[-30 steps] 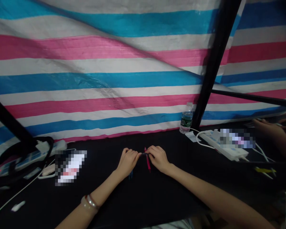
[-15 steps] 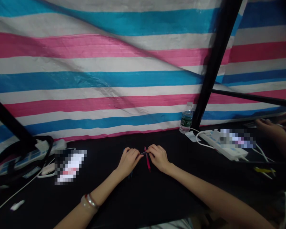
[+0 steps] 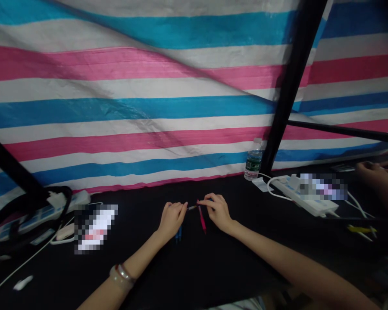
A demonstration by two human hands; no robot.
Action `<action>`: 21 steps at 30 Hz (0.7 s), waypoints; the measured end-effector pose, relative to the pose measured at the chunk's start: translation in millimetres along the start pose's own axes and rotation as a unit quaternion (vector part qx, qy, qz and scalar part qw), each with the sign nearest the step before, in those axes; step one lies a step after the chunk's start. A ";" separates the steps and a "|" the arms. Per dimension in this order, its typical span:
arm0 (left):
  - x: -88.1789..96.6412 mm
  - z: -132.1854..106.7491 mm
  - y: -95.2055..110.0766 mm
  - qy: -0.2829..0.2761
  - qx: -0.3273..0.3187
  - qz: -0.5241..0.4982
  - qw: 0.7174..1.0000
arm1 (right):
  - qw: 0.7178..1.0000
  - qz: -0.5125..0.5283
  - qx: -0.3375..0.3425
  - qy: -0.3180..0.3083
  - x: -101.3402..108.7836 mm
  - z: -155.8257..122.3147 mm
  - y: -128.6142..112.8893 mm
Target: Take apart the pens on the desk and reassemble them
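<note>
Left hand [image 3: 172,220], fingers [image 3: 183,206] pinched closed on a slim pen piece [image 3: 192,208], held nearly level between the hands, tip toward the right hand [image 3: 217,211]. Right fingers [image 3: 204,200] half-curled just beside that tip, contact unclear. Red pen [image 3: 202,219] lying on the black bench [image 3: 213,267] below, long axis running away from the body; blue pen part [image 3: 179,234] just under the left hand.

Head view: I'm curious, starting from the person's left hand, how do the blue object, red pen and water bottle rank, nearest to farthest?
From the left hand:
1. Blue object, just below the hand.
2. Red pen, to the hand's right.
3. Water bottle, far off to the right.
</note>
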State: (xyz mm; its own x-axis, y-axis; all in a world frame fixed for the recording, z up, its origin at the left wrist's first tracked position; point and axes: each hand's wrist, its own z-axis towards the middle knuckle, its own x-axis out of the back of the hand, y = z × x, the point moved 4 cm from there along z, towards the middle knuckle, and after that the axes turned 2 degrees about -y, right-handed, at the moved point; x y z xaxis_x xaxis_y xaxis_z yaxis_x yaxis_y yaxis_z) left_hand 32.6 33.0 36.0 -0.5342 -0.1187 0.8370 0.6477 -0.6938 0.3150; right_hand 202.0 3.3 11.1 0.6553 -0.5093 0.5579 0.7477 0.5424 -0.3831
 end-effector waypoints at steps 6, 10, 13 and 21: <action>-4.9 -5.3 -13.1 0.045 0.150 -0.243 0.957 | 0.995 0.074 -0.051 0.030 4.7 1.3 1.2; -12.5 -3.5 -22.5 0.061 0.214 -0.410 0.884 | 0.978 0.182 -0.089 0.052 -0.6 1.1 7.7; -16.2 -0.3 -31.4 0.064 0.251 -0.496 0.829 | 0.959 0.237 -0.132 0.080 -7.5 0.3 16.5; -18.8 2.1 -51.6 0.087 0.291 -0.612 0.730 | 0.844 0.424 -0.315 0.093 -26.4 -3.2 46.1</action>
State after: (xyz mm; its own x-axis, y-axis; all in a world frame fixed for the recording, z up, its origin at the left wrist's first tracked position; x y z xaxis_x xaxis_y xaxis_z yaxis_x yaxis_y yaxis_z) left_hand 10.3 72.5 4.9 -0.9345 0.2135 -0.2847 -0.2787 0.0585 0.9586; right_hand 219.4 39.6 -23.6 0.9455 -0.2433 -0.2165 -0.1287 0.3316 -0.9346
